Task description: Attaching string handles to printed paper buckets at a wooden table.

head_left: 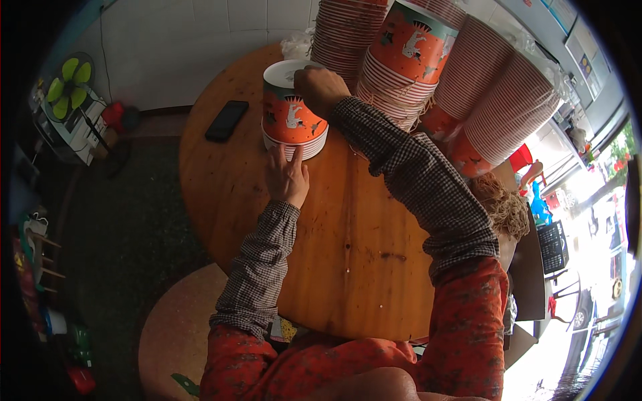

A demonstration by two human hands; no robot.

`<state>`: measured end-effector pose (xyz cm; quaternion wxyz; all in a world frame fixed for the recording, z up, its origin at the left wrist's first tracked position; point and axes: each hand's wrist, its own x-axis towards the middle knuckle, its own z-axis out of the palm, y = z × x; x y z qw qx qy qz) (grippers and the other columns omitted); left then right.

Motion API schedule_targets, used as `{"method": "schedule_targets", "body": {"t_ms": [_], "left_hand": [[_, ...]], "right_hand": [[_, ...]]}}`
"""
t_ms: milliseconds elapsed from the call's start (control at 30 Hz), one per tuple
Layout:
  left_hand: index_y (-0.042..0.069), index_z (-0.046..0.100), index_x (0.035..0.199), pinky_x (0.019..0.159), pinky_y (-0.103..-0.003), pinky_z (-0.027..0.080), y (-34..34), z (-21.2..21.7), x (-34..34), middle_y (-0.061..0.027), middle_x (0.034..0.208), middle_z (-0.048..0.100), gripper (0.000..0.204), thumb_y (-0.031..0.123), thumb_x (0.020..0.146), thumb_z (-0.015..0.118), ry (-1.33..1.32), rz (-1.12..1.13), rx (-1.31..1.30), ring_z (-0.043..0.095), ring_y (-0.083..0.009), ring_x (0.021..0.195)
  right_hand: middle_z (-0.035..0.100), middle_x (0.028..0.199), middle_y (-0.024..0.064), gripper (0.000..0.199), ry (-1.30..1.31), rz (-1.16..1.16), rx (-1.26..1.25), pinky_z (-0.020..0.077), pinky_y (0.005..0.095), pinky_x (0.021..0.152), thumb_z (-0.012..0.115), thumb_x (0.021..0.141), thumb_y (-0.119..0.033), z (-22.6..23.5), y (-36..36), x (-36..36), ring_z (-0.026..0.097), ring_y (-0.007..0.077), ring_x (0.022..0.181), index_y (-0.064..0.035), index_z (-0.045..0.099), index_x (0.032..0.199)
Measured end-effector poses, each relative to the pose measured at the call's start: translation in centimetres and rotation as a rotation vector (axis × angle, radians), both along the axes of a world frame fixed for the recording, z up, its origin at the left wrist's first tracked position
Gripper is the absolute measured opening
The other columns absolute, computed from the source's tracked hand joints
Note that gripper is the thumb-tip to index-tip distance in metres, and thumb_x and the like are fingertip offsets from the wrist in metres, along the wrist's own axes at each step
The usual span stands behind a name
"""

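The right hand [321, 87] is grasping the rim of a short stack of orange printed paper cups [293, 120]; the left hand [287, 175], released, is steadying its base on the round wooden surface [348, 247]. Tall cup stacks [408, 60] are waiting far right.

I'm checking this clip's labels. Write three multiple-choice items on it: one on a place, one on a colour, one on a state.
1. Where does the black phone lie?
A. on the round wooden table, left of the short stack of orange paper cups
B. on the floor
C. on top of the cups

2. What colour is the outside of the short stack's top cup?
A. blue
B. orange
C. green

3. What is the right hand doing?
A. resting flat on the table
B. holding the phone
C. gripping the top cup's rim

Answers: 1 A, the phone lies on the wood beside the stack. 2 B, its wall is orange with white figures. 3 C, the fingers curl over the rim while the left hand touches the stack's base.
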<state>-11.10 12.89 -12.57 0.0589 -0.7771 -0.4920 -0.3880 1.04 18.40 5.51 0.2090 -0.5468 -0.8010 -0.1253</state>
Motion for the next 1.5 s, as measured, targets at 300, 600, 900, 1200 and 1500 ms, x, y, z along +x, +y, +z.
{"method": "schedule_targets", "body": {"t_ms": [300, 600, 900, 1200, 1500], "left_hand": [[0.01, 0.055, 0.127, 0.093, -0.05, 0.043, -0.3, 0.1, 0.0, -0.0142, 0.127, 0.049, 0.05, 0.018, 0.078, 0.067, 0.065, -0.014, 0.018, 0.044, -0.0367, 0.12], [0.006, 0.057, 0.119, 0.094, -0.048, 0.044, -0.4, 0.2, 0.1, -0.0147, 0.118, 0.05, 0.045, 0.011, 0.074, 0.065, 0.041, -0.092, 0.018, 0.047, -0.035, 0.115], [0.005, 0.058, 0.112, 0.092, -0.046, 0.044, -0.4, 0.5, 2.0, -0.0135, 0.112, 0.05, 0.041, 0.009, 0.072, 0.065, -0.081, -0.218, 0.087, 0.049, -0.0346, 0.11], [0.003, 0.052, 0.121, 0.094, -0.044, 0.044, -1.0, 0.4, 1.5, -0.0197, 0.117, 0.052, 0.044, 0.004, 0.078, 0.063, -0.376, -0.328, 0.124, 0.051, -0.0388, 0.108], [0.0, 0.042, 0.138, 0.103, -0.036, 0.036, -4.7, -1.6, 3.5, -0.0124, 0.13, 0.049, 0.064, 0.051, 0.101, 0.032, -0.981, -0.796, -0.697, 0.047, -0.0236, 0.119]], "right_hand": [[0.068, 0.093, 0.0213, 0.021, 0.053, -0.04, -0.024, 0.054, 0.0456, 0.076, 0.054, 0.084, -0.015, 1.0, 0.3, 0.3, 0.067, 0.0369, 0.088, -0.0025, 0.069, 0.091], [0.068, 0.087, 0.0177, 0.017, 0.1, -0.031, 0.051, 0.0533, 0.0444, 0.074, 0.061, 0.081, -0.018, 2.7, 0.8, 1.0, 0.067, 0.0363, 0.084, -0.0066, 0.069, 0.09], [0.065, 0.071, 0.0076, 0.027, -0.063, 0.179, 0.259, 0.051, 0.0345, 0.054, 0.057, 0.092, -0.029, 16.2, 4.0, 10.4, 0.062, 0.0178, 0.061, -0.0036, 0.064, 0.089], [0.065, 0.095, 0.0046, 0.017, 1.517, 0.482, -0.588, 0.0508, 0.0272, 0.066, 0.054, 0.095, -0.012, 3.9, -18.8, 18.2, 0.062, 0.0119, 0.077, -0.0016, 0.064, 0.101], [0.065, 0.08, 0.0066, 0.023, 1.736, -0.364, -0.722, 0.0532, 0.0282, 0.057, 0.063, 0.093, -0.021, -16.4, -27.3, 18.0, 0.063, 0.0142, 0.065, -0.0005, 0.061, 0.103]]}}
